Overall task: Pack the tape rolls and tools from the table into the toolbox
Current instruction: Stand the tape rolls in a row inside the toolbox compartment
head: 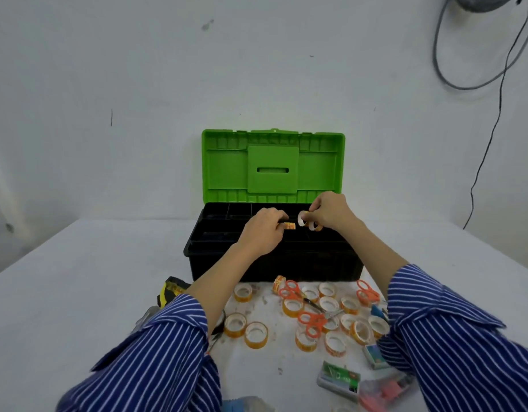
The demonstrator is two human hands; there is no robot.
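We see a black toolbox (274,263) with its green lid (273,166) up, standing on a white bench (78,292). Both hands are over its top tray. The left hand (264,233) pinches one tape roll (289,226) in its grip. The right hand (329,211) holds two rolls (309,221) in its grip. Many more tape rolls (292,306) lie on the bench in front of the box, near us. Orange scissors (312,322) lie among them. A yellow tape measure (173,289) sits by the left sleeve (155,352).
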